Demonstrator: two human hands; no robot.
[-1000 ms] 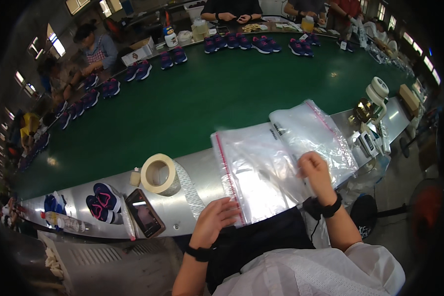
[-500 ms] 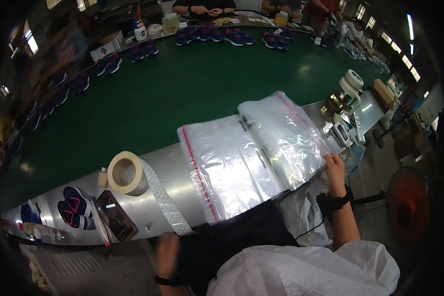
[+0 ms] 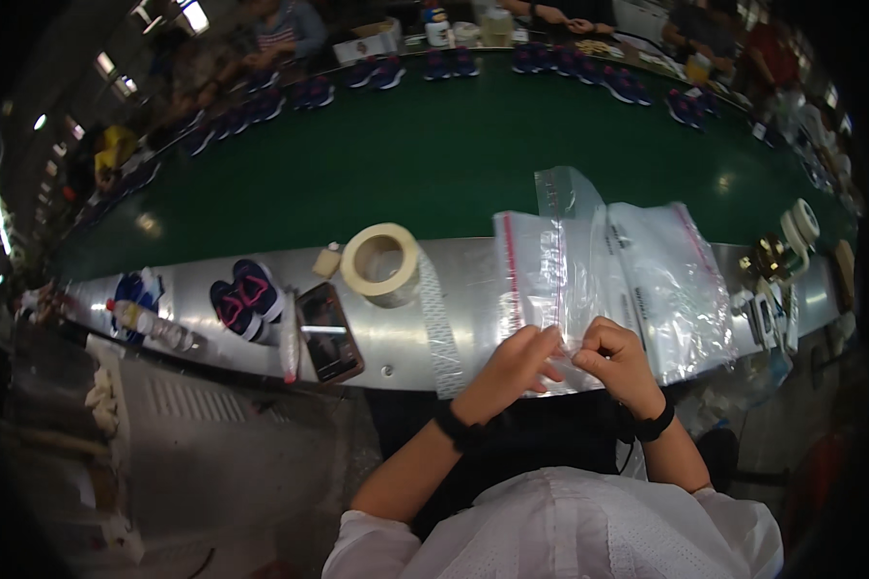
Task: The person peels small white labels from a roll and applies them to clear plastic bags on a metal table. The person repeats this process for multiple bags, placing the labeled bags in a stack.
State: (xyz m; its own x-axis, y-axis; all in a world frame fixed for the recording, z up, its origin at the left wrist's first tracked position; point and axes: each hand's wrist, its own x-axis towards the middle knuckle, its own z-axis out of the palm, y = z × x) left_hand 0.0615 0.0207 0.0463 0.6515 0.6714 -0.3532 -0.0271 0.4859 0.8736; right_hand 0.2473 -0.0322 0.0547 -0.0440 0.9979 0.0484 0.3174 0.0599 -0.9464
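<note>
A single clear plastic bag (image 3: 572, 275) rises from the near edge of the metal ledge, its far end lifted toward the green belt. My right hand (image 3: 620, 359) pinches the near edge of this bag between thumb and fingers. Close beside it, my left hand (image 3: 514, 369) has its fingers curled at the same edge, apparently gripping the film. Beneath and to the right lies a stack of clear bags (image 3: 681, 289) with a red strip along its edge. Both wrists wear black bands.
Left of the bags are a tape roll (image 3: 380, 265) with a patterned strip hanging from it, a phone (image 3: 328, 338), dark shoes with pink trim (image 3: 248, 299) and a plastic bottle (image 3: 159, 326). Shoes line the far side of the green belt (image 3: 415, 164); people work there.
My left hand has come up from below the ledge to the bags. The right hand has moved inward from the stack's right corner, and one bag is now raised. The view has shifted left.
</note>
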